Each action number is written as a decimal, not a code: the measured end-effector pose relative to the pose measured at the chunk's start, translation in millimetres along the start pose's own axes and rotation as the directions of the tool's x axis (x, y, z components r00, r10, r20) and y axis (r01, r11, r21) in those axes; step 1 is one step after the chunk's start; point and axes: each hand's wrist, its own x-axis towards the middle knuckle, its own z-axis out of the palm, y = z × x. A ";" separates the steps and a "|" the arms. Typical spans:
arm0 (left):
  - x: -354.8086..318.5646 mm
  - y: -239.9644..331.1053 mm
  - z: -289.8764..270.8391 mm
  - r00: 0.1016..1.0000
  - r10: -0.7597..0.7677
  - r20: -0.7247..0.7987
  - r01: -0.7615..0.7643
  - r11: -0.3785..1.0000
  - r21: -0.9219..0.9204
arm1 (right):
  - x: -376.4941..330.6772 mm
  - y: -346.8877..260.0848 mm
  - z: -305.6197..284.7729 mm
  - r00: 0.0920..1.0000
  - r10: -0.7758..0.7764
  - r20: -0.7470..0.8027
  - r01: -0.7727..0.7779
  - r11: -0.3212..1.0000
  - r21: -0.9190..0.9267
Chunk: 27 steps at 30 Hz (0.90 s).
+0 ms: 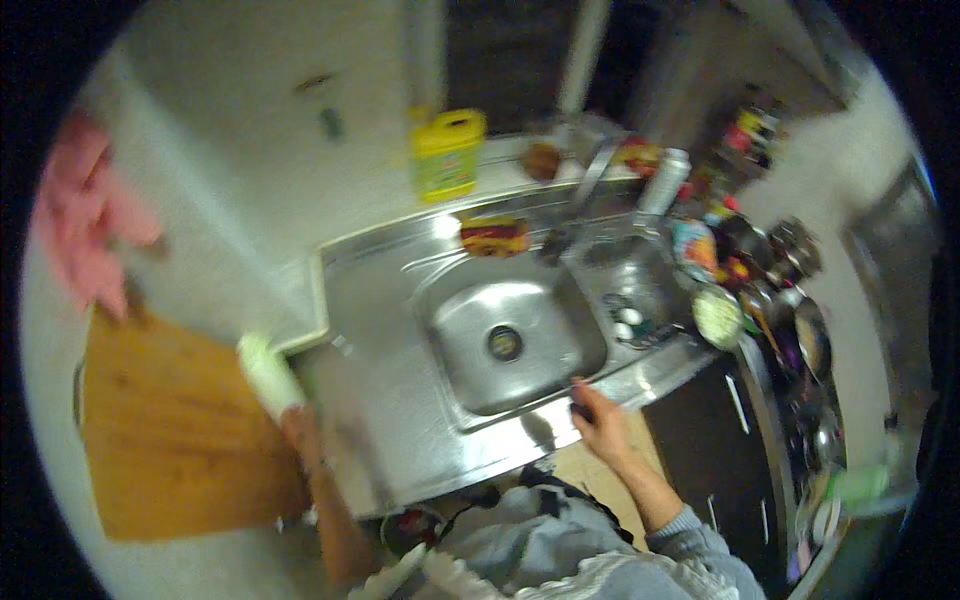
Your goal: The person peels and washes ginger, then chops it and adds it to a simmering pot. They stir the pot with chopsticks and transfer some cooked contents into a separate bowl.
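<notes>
My left hand is closed round the near end of a long, pale green vegetable, blurred by motion; its exact kind does not show. The vegetable points away from me over the right edge of a large wooden cutting board. In front of the steel sink, near its front rim, my right hand is curled with the fingers pressed together. Something small and dark shows at its fingers, too blurred to name.
A yellow jug stands behind the sink, with a red and yellow packet on its back rim. Two white eggs sit in the smaller basin. Beside it are a bowl of pale green pieces and crowded cookware. Pink cloth hangs far left.
</notes>
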 end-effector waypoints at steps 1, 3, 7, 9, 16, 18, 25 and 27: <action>-1.9 0.0 -2.7 0.999 0.030 -0.019 -0.030 1.000 0.010 | -0.1 0.9 1.6 0.988 0.154 0.019 -0.154 0.987 0.046; 1.1 4.4 -9.7 0.993 0.103 -0.061 -0.102 0.995 0.020 | -1.9 4.4 3.1 0.978 0.211 -0.003 -0.211 0.978 0.009; 10.1 30.2 -26.0 0.996 0.089 -0.007 -0.089 0.995 0.046 | -12.4 9.9 15.7 0.958 0.273 -0.092 -0.273 0.962 0.014; 9.0 46.2 -30.3 0.998 0.056 -0.007 -0.054 0.991 0.126 | -16.7 13.6 14.2 0.940 0.324 -0.109 -0.323 0.946 0.032; 36.3 57.1 -13.8 0.968 0.242 -0.058 -0.188 0.864 0.467 | -9.0 12.9 20.1 0.935 0.354 0.023 -0.349 0.906 0.240; 47.0 48.1 -11.1 0.991 0.132 0.033 -0.133 0.885 0.446 | -7.7 6.7 23.6 0.935 0.348 0.074 -0.356 0.910 0.212; 38.6 47.6 -19.3 0.970 0.232 -0.067 -0.188 0.901 0.392 | -6.6 -10.1 29.5 0.955 0.293 0.050 -0.297 0.947 0.123; 31.4 58.8 -22.1 0.993 0.117 -0.014 -0.099 0.893 0.439 | -5.1 -11.8 32.4 0.950 0.304 0.075 -0.312 0.938 0.148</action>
